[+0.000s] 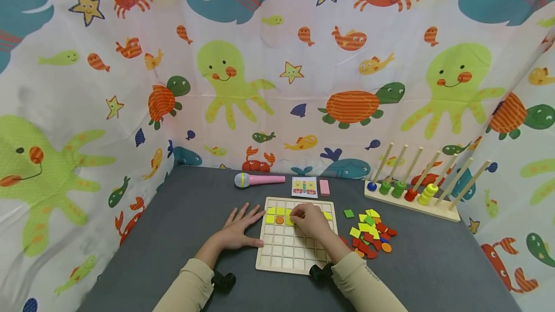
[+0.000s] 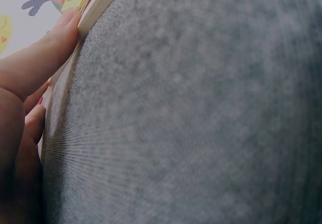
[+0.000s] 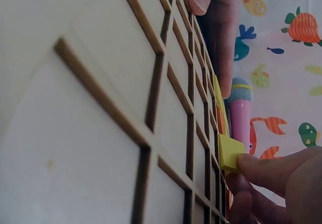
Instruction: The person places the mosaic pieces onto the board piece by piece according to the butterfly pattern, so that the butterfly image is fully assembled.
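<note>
A wooden grid board [image 1: 277, 250] lies on the dark grey table. My left hand [image 1: 237, 231] has its fingers spread at the board's left side, the thumb touching the edge. Between thumb and fingers of my right hand [image 1: 311, 220] is a yellow square tile [image 3: 231, 152], tilted at the board's upper cells in the right wrist view. Several yellow square tiles [image 1: 270, 219] and an orange round piece [image 1: 279, 220] sit in the upper rows. Part of those rows is hidden behind my right hand.
Right of the board is a pile of loose coloured pieces [image 1: 368, 227]. Behind the board lie a pink toy microphone [image 1: 264, 180], a pattern card [image 1: 304, 187] and a pink block [image 1: 324, 188]. A wooden peg stand with coloured rings [image 1: 412, 201] stands at the back right, before a patterned curtain [image 1: 277, 81].
</note>
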Motion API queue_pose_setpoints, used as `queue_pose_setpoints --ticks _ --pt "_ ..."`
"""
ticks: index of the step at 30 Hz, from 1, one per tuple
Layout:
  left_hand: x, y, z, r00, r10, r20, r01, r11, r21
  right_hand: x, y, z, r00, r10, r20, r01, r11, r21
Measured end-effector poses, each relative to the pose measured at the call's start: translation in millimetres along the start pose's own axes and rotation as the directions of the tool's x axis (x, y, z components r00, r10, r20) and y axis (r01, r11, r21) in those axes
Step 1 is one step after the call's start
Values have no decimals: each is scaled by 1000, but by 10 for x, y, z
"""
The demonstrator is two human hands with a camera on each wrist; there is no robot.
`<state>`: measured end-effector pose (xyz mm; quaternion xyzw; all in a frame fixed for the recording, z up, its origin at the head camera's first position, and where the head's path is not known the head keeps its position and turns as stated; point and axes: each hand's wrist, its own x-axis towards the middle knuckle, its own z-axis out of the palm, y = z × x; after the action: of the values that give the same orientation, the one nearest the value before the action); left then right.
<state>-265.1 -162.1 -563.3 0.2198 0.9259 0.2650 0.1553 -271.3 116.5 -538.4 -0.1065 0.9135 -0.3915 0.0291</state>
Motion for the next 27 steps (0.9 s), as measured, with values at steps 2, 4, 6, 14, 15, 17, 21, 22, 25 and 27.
queue_pose_setpoints --ticks 2,4,6,14,15,17,21,22,25,27 --pt "-9 -2 6 1000 1 -1 -1 1000 -5 -7 -19 11 1000 0 -2 0 1000 -16" --pt "-15 -1 8 1000 3 -3 -3 1000 -7 -10 -42 15 1000 4 -9 -4 999 -40" --pt "-16 -3 8 1000 5 -4 -5 1000 -9 -11 -63 16 1000 9 -14 -10 998 -69" --pt "-5 1 10 1000 2 -4 -2 1000 -13 -5 -72 23 999 52 -9 -52 992 -115" --pt "-2 0 10 1000 0 -3 0 1000 -11 -3 -68 22 999 52 -17 -54 992 -115" --pt "1 -3 7 1000 -1 -3 1 1000 -6 3 -58 16 998 61 -31 -64 992 -107" --pt "7 -19 10 1000 8 -6 -8 1000 8 -2 -29 -28 997 50 -59 -55 995 -79" --pt "8 -23 12 1000 12 -8 -12 1000 6 -5 -24 -51 997 46 -67 -51 996 -71" --pt "6 -34 21 1000 17 -10 -17 1000 0 -23 -6 -133 995 44 -89 -49 998 -50" --pt "3 -46 31 1000 24 -15 -24 1000 -7 -37 8 -193 994 60 -94 -64 997 -40"
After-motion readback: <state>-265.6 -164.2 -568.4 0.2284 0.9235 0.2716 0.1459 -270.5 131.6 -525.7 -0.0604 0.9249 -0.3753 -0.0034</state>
